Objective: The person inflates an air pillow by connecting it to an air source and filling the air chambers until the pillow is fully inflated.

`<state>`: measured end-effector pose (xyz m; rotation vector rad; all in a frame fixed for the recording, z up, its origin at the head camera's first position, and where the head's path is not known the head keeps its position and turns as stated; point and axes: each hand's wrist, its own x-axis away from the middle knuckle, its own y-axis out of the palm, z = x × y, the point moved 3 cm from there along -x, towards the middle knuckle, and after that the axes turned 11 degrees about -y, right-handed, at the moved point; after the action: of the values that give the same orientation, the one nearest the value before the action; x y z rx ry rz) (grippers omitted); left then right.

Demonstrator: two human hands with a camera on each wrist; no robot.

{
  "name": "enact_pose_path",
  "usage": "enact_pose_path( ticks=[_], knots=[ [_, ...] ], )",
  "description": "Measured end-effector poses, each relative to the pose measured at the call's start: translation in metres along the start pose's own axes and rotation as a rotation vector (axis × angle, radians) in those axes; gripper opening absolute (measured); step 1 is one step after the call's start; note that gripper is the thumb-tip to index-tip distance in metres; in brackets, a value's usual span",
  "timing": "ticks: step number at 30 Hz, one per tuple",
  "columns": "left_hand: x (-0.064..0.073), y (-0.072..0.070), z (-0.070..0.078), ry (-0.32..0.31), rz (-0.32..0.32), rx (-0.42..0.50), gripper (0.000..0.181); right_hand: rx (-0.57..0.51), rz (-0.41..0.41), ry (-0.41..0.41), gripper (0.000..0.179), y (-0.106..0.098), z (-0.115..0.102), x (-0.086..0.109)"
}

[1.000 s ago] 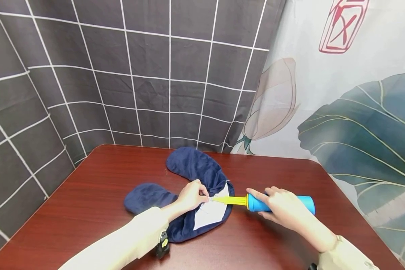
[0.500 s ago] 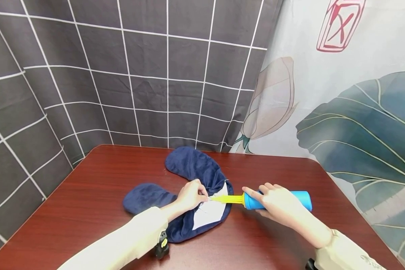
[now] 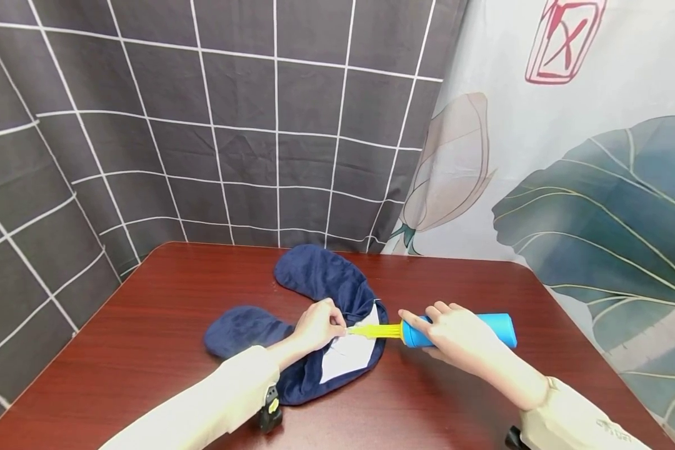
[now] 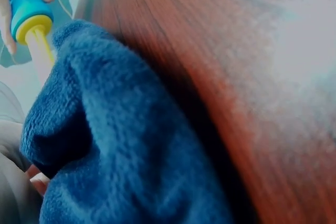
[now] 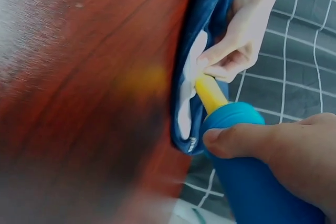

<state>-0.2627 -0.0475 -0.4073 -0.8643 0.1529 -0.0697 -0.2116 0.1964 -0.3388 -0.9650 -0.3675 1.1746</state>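
A navy plush U-shaped neck pillow lies on the table, its curved end open over a white inner piece. My left hand pinches the white piece between thumb and fingers, right at the tip of a yellow nozzle. That nozzle belongs to a blue hand pump. My right hand grips the pump's blue barrel, thumb along its side in the right wrist view. The pump lies nearly level, pointing left. In the left wrist view, plush fabric hides most of my left fingers.
The reddish-brown wooden table extends around the pillow. Behind it hangs a dark grey curtain with white grid lines. A white cloth printed with a flower and leaves hangs at the right.
My right hand and the blue barrel have slid slightly left toward the pillow, so less yellow shows. My left hand keeps its pinch at the nozzle tip. The head view shifts slightly.
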Motion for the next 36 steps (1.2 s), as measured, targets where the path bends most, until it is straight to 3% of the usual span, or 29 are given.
enact_pose_path(
  ticks=[7,10,14,17,23,28,36],
  knots=[
    [0.0,-0.002,0.0,0.019,-0.038,-0.02,0.004,-0.079,-0.014,0.083,0.079,0.014,-0.001,0.015],
    [0.001,-0.003,-0.001,0.027,-0.041,-0.042,0.006,-0.19,-0.097,0.139,0.078,0.017,0.0,0.016],
    [0.002,-0.005,-0.002,0.067,-0.024,-0.064,0.009,-0.466,-0.286,0.24,0.068,0.016,0.006,0.017],
    [0.002,-0.007,-0.004,0.095,-0.021,-0.071,0.01,-0.606,-0.364,0.287,0.063,0.016,0.009,0.017],
    [-0.001,-0.013,-0.011,0.11,-0.05,-0.048,0.011,-0.586,-0.341,0.216,0.06,0.02,0.01,0.015],
    [-0.006,-0.018,-0.016,0.119,-0.11,-0.044,0.01,-0.607,-0.361,0.215,0.062,0.022,0.008,0.013],
    [-0.018,-0.026,-0.023,0.154,-0.166,-0.081,0.009,-0.816,-0.447,0.306,0.066,0.022,0.005,0.013]
  ],
)
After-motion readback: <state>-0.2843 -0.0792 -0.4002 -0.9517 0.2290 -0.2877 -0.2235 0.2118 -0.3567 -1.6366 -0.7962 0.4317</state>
